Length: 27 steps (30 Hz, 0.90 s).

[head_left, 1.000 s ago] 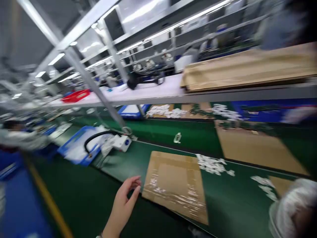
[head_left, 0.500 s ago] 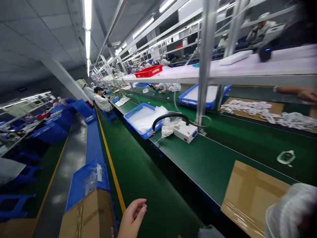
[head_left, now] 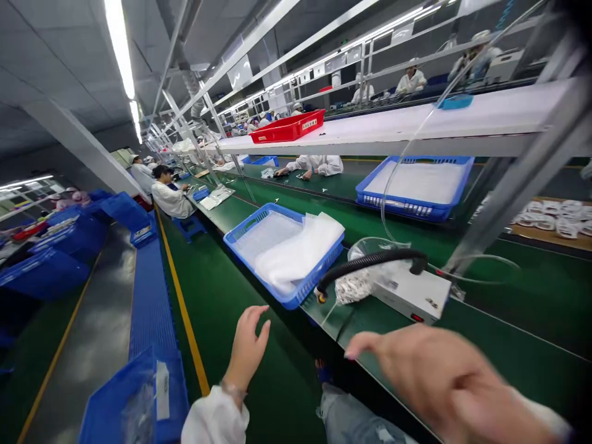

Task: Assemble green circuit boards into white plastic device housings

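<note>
My left hand point(head_left: 247, 345) is raised over the aisle beside the workbench, thumb and fingers apart and empty. My right hand point(head_left: 439, 370), somewhat blurred, reaches over the bench edge with a finger stretched left; nothing shows in it. Ahead of both hands, a blue plastic basket point(head_left: 319, 274) sits on the green bench, with white sheet material point(head_left: 296, 253) inside. Just beyond the right hand is a white box point(head_left: 411, 293) with a red switch. A black flexible hose point(head_left: 374, 262) arches over a clear bag of silvery material point(head_left: 354, 287). Neither hand touches these things.
Above the bench runs a white shelf point(head_left: 393, 126) holding a red tray point(head_left: 289, 127). A slanted metal post point(head_left: 499, 191) rises at right. Another blue basket point(head_left: 402, 206) stands farther back. A seated co-worker point(head_left: 171, 200) is along the bench. Blue bins point(head_left: 108, 401) line the left aisle.
The view has moved forward along the bench, so the basket and white box look nearer. My right hand has come into view, and the cardboard boxes have left it. My left hand has opened more.
</note>
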Each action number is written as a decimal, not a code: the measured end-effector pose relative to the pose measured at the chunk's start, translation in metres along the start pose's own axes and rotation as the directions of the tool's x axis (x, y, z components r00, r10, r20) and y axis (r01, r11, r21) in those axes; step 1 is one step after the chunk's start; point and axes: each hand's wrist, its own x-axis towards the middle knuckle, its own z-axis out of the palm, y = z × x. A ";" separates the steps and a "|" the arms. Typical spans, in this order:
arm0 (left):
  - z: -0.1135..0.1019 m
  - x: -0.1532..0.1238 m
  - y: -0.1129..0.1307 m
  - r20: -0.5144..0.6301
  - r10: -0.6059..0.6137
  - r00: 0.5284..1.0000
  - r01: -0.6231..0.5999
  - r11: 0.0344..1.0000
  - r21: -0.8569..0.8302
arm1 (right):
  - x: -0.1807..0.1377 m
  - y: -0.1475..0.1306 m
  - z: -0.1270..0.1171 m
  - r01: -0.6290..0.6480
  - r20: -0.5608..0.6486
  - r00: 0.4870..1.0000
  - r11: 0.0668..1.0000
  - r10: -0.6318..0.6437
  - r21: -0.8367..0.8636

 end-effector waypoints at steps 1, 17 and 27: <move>0.004 0.038 -0.006 0.040 0.032 0.999 -0.033 0.998 0.046 | 0.028 0.014 0.004 0.077 0.049 0.996 0.995 -0.080 0.057; 0.161 0.283 -0.055 0.865 0.309 0.396 -0.696 0.716 0.063 | 0.158 0.146 0.059 -0.437 -0.662 0.699 0.895 0.271 -0.095; 0.061 0.422 -0.096 0.695 0.689 0.207 -0.910 0.397 -0.122 | 0.230 0.195 0.110 -0.808 -0.961 0.275 0.541 -0.003 -0.233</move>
